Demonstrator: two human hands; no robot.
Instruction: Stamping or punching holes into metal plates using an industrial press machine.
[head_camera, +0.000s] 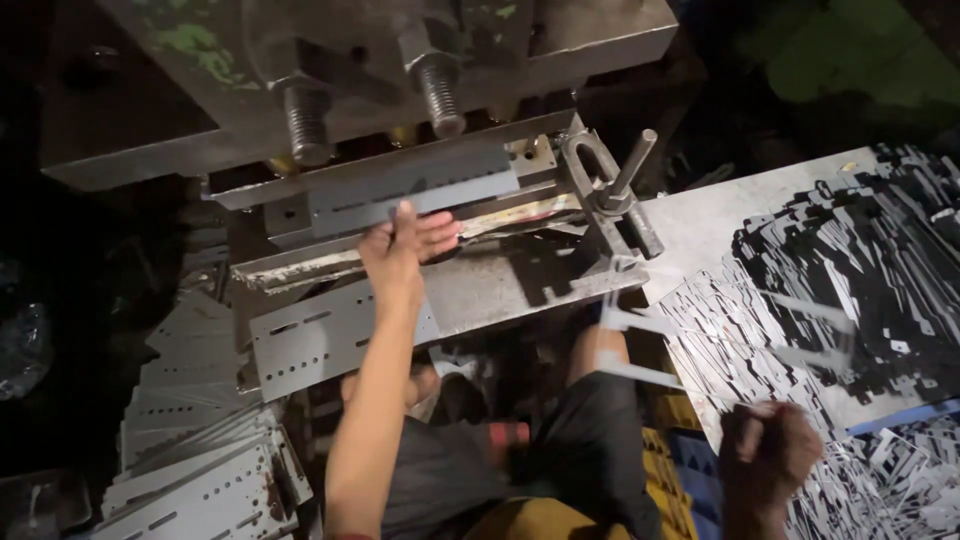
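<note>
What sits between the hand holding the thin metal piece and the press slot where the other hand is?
Nothing visible blocks it. The right hand holds a blurred metal strip beside the press; the left hand rests at the slot.

One head-worn view only; the press (380, 90) is looked down on steeply from close above; the table (700, 230) is caught at right.

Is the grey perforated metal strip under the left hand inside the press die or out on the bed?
Inside: the grey perforated metal strip lies in the die gap, left hand flat at its edge.
</note>
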